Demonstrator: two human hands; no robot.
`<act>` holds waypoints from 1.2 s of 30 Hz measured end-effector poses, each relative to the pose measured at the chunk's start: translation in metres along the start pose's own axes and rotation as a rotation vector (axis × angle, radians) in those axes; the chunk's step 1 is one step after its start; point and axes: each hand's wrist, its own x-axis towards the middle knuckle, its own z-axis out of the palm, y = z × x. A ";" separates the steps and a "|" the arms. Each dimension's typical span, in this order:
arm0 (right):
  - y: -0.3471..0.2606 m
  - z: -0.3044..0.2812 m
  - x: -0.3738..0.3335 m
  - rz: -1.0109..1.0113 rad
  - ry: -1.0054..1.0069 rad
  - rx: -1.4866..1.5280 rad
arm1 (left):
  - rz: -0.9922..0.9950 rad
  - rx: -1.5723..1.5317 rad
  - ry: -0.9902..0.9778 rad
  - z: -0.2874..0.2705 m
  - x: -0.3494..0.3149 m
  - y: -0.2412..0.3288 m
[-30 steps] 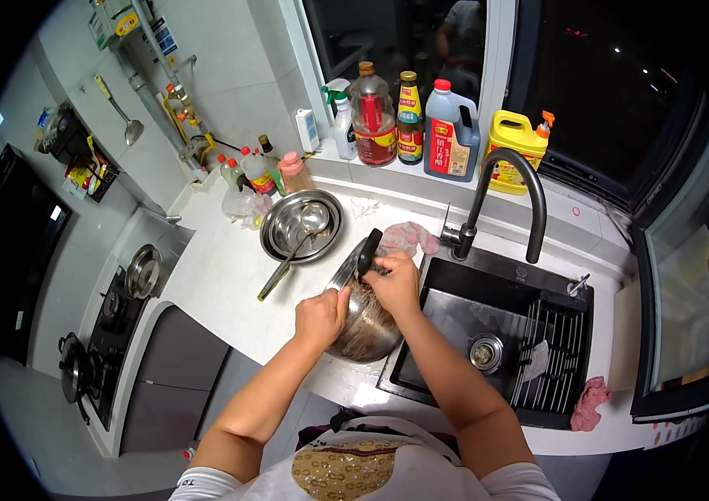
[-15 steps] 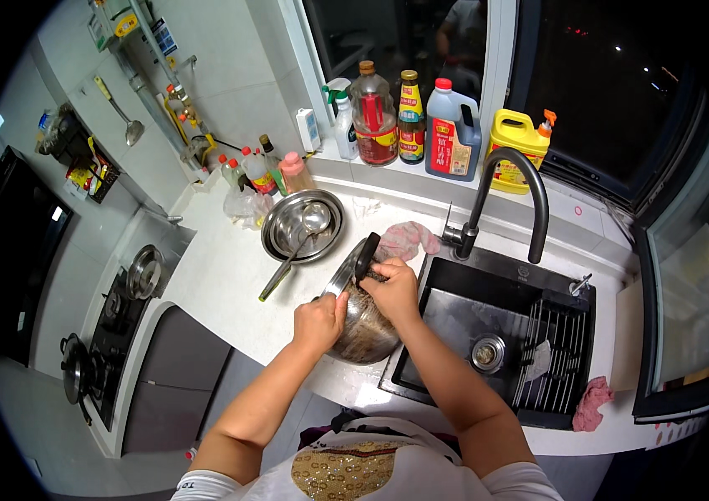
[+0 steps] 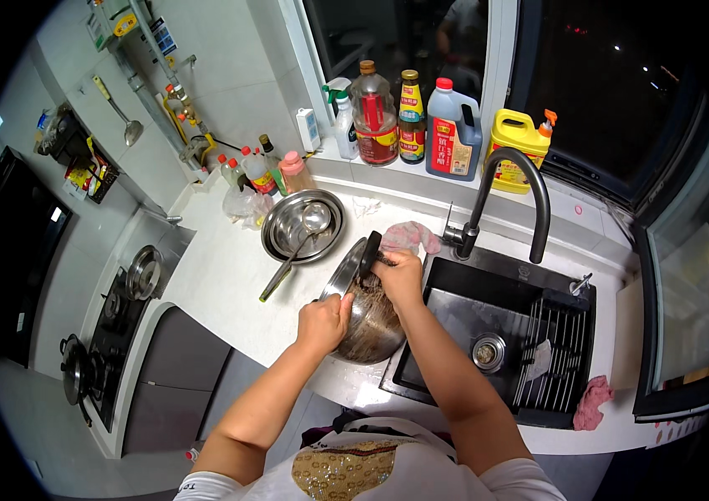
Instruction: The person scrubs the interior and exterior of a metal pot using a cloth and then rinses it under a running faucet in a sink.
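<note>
A steel pot (image 3: 373, 327) with brownish stains on its outside is tipped on its side at the counter's edge, left of the sink. Its black handle (image 3: 370, 253) points up and away from me. My left hand (image 3: 323, 324) is closed on the pot's near rim, thumb pressed to the outer wall. My right hand (image 3: 398, 275) presses curled fingers against the stained wall beside the handle. Something dark shows under those fingers, too hidden to name. Behind the pot lies a pink cloth (image 3: 409, 237).
Left of the pot, a ladle (image 3: 315, 219) rests in nested steel bowls (image 3: 272, 238). The black sink (image 3: 454, 280) has a tall faucet (image 3: 514, 154) and a wire rack (image 3: 556, 351). Several bottles, including a blue-grey jug (image 3: 454, 125), line the windowsill. Another pink cloth (image 3: 593, 403) lies at the sink's right corner.
The pot has turned and shifted slightly right, showing more of its stained outside. My right hand has moved a little up and right along its wall. My left hand keeps its hold.
</note>
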 end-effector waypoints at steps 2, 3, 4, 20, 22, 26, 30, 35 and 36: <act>-0.006 -0.006 -0.006 -0.061 -0.092 -0.106 | -0.025 -0.006 -0.009 0.000 -0.002 -0.002; -0.011 -0.014 -0.009 -0.102 -0.147 -0.145 | -0.036 -0.008 -0.019 -0.001 0.001 -0.001; -0.016 -0.022 -0.010 -0.145 -0.202 -0.185 | -0.046 -0.011 -0.028 -0.002 0.002 0.001; -0.042 -0.059 -0.087 -0.586 0.187 -0.403 | -0.262 -0.576 -0.031 0.039 -0.042 0.089; -0.041 -0.061 -0.093 -0.439 0.169 -0.304 | -0.268 -0.676 -0.012 0.053 -0.050 0.087; -0.041 -0.059 -0.101 -0.131 0.118 -0.122 | -0.261 -0.846 -0.007 0.062 -0.060 0.090; -0.039 -0.064 -0.107 -0.263 0.061 -0.206 | -0.149 -0.501 -0.685 0.010 -0.040 0.072; -0.041 -0.065 -0.112 -0.295 0.023 -0.211 | 0.321 -0.214 0.175 -0.063 0.041 0.031; -0.041 -0.064 -0.111 -0.318 0.020 -0.216 | 0.425 -0.202 0.145 -0.062 0.056 0.025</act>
